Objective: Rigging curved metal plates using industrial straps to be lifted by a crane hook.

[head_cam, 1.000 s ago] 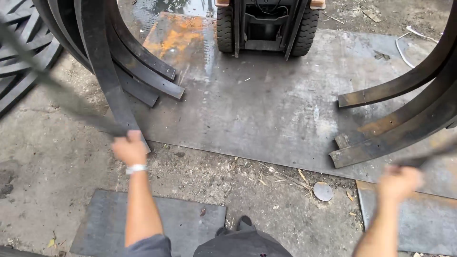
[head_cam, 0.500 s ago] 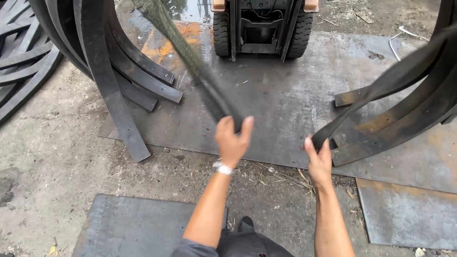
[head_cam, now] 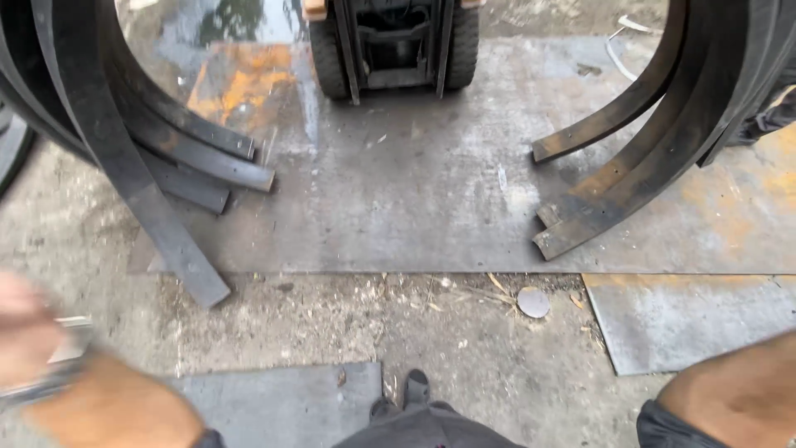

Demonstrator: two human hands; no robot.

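Note:
My left hand [head_cam: 23, 330] is a blur at the left edge, low over the concrete, with a pale band on its wrist [head_cam: 46, 383]; whether it holds anything cannot be told. Only my right forearm [head_cam: 734, 388] shows at the bottom right, and the hand itself is out of frame. Curved dark steel strips [head_cam: 124, 170] arch up on the left with their ends resting on the ground. A matching set of curved strips [head_cam: 643, 170] stands on the right. My shoe [head_cam: 414, 388] shows at the bottom centre.
A large steel floor plate [head_cam: 398, 207] with rust patches lies between the two sets of strips. A forklift's rear [head_cam: 390, 41] stands at the top centre. Smaller steel plates lie at the lower left [head_cam: 282, 406] and right [head_cam: 688, 319], with a small round disc [head_cam: 533, 301] on the concrete.
Both hands were out in front, meeting over the middle of the floor plate with dark strips near them. Now they have dropped back to the lower corners of the view.

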